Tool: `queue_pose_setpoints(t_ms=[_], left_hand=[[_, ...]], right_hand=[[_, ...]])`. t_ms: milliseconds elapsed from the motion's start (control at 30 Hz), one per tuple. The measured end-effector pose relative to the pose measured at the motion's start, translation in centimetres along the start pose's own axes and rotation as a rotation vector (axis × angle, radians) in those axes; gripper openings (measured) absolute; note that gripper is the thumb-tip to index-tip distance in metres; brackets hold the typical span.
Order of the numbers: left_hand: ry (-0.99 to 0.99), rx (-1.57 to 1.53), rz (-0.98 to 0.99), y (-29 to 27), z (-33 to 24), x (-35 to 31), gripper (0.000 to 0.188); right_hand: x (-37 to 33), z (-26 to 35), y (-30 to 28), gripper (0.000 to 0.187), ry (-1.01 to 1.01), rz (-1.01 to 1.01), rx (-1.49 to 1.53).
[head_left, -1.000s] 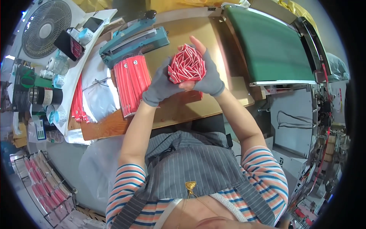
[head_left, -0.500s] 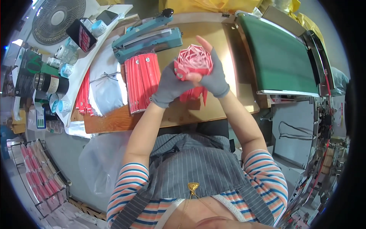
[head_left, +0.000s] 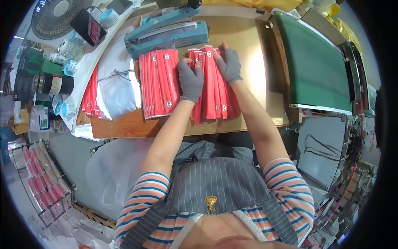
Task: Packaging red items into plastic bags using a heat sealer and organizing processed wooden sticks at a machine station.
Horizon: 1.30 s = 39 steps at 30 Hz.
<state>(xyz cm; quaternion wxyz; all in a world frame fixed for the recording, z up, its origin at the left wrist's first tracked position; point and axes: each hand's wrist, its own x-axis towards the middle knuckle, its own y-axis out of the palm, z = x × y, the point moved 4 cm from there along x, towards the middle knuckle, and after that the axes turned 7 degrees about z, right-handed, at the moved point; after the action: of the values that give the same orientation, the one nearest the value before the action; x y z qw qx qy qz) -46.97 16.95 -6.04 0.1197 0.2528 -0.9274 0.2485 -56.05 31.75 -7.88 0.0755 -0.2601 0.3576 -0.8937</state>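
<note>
A bundle of long, narrow red paper-like packets (head_left: 211,95) with round white marks lies lengthwise on the table, its far ends uneven. My left hand (head_left: 191,81), in a grey fingerless glove, presses on the bundle's left side with curled fingers. On the opposite side, my gloved right hand (head_left: 229,66) grips the far part near the ends. Left of my left hand lies a clear bag of similar red packets (head_left: 158,83), neatly lined up. What the packets contain is hidden.
Behind the packets stands a blue hand-lever sealer (head_left: 166,37). A tied stack of clear plastic bags (head_left: 118,91) lies to the left, beside a white shelf with a phone (head_left: 88,27) and a black flask (head_left: 53,84). A green conveyor belt (head_left: 311,62) borders the table's right.
The bundle was held upright in both hands with its ends facing up; now it lies flat on the table. Both hands have come down along its sides.
</note>
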Motion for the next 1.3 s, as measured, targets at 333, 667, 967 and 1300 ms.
queue_pose_setpoints(t_ms=[333,667,967,1300], left_hand=[[0.160,0.428,0.001,0.2,-0.7,-0.3,0.028],[0.110,0.312,0.030,-1.8,-0.6,0.9,0.029],[-0.112,0.078,0.030,-4.8,1.2,7.0,0.023],[-0.054,0.126,-0.054,-3.7,5.2,11.7,0.042]], right_hand=[[-0.1,-0.3,0.1,0.048,0.045,0.013,0.044],[-0.3,-1.7,-0.1,0.051,0.137,0.030,0.234],[10.2,4.9,-3.6,0.052,-0.165,-0.166,0.154],[17.6,8.0,2.2,0.028,-0.089,0.187,-0.288]])
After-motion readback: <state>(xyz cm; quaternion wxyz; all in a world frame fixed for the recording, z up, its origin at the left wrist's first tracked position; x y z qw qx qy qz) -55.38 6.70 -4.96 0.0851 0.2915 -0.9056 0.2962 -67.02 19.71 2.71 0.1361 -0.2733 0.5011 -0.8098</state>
